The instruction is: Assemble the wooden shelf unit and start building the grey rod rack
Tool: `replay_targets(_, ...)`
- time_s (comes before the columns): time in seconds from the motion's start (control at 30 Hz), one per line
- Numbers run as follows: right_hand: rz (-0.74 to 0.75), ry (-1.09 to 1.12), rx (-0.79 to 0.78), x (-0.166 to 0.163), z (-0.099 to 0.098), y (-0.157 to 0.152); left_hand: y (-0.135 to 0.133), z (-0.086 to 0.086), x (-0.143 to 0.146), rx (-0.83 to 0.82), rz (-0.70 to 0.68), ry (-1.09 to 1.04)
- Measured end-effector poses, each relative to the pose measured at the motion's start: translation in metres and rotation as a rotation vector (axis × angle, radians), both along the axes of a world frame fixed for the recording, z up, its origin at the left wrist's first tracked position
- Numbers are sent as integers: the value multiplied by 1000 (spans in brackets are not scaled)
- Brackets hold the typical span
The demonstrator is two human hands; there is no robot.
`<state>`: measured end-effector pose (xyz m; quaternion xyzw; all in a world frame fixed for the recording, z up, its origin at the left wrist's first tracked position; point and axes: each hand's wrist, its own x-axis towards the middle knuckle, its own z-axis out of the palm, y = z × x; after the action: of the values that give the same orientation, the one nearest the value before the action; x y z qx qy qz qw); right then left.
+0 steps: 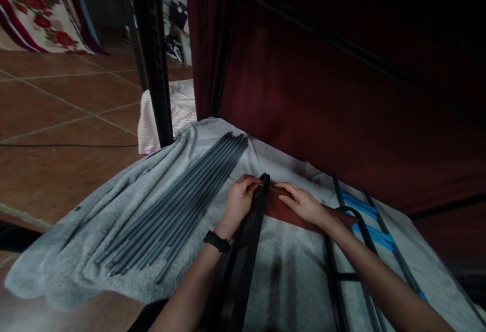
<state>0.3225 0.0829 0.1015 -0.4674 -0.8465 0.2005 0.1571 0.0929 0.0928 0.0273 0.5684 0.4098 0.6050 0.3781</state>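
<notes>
My left hand (pixel 241 196) is closed in a pinch at the rounded end of a black tubular frame (pixel 252 243). Something small between its fingertips cannot be made out. Behind that end stretches a reddish-brown strip (pixel 279 208), which looks like fabric or a thin panel. My right hand (pixel 301 204) grips the strip's upper edge, fingertips close to the frame end. A second black frame (pixel 343 276) lies under my right forearm, near the strip's other end. To the left of my left hand, several grey rods (pixel 182 195) lie side by side.
A grey fleece blanket (pixel 129 185) covers the work surface. Blue straps (pixel 374 236) cross dark bars on the right. A dark red curtain (pixel 304 89) hangs behind, and a black perforated post (pixel 155 58) rises at the left. A cable (pixel 68 145) crosses the tiled floor.
</notes>
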Motion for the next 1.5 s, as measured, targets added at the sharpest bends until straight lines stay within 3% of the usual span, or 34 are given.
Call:
replay_targets(0.17, 67, 39, -17, -20, 0, 7, -1, 2, -5, 36, -15, 23)
replay_targets(0.47, 22, 28, 42, -22, -4, 6, 2, 2, -11, 87, -51, 20)
replay_targets(0.7, 0, -7, 66, -22, -9, 4, 2, -2, -10, -139, -81, -130)
replay_targets(1.0, -38, -88, 52, -23, -10, 5, 6, -14, -10, -308, -104, -324)
replay_targets(1.13, -39, -85, 52, -22, -10, 5, 5, -8, -14, -221, -41, -208)
replay_targets(1.37, -38, -79, 49, -22, -11, 6, 0, 6, -17, 110, 61, 93)
replay_targets(1.5, -37, -65, 42, -22, -12, 5, -2, 6, -14, 156, 54, 166)
